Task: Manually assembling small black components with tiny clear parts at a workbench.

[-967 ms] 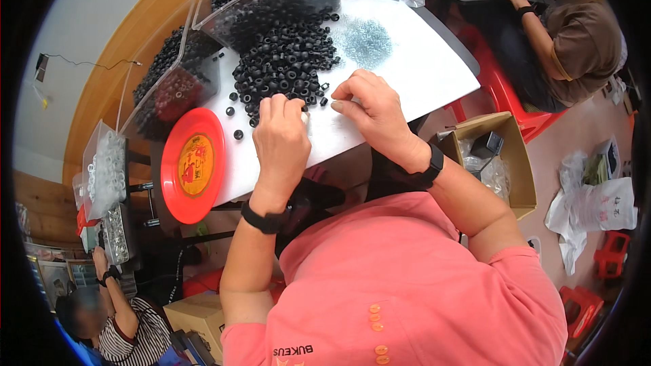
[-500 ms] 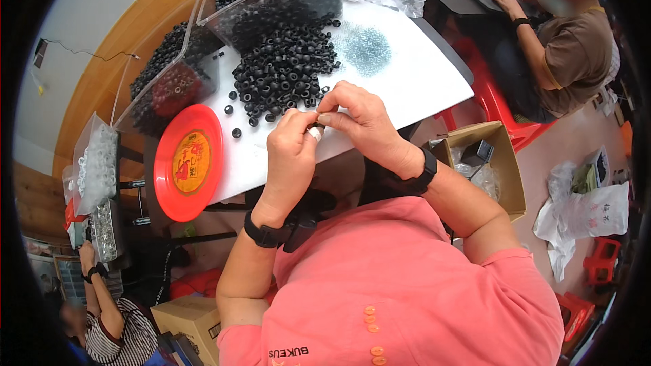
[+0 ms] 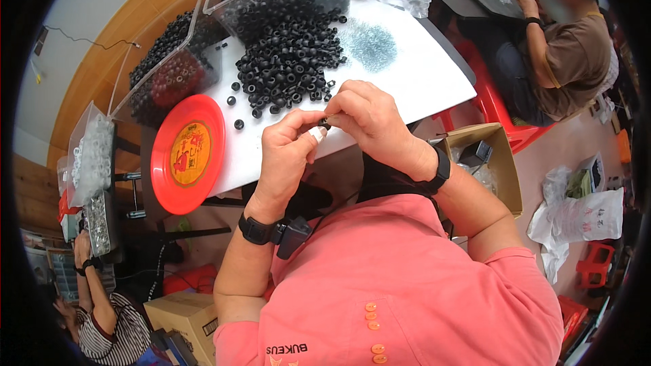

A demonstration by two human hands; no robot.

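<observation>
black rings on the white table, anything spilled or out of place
A few black rings lie loose, apart from the main heap, near the red plate. Otherwise nothing stands out: the left hand and right hand pinch one small ring between them over the table edge.

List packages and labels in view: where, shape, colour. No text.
Round yellow label: centre of the red plastic disc, left of the left hand.
Open brown cardboard box: floor, right of the right hand.
White plastic bag: floor, far right, crumpled.
Clear plastic bags: far left, holding white rings.
Brown carton: lower left.
</observation>
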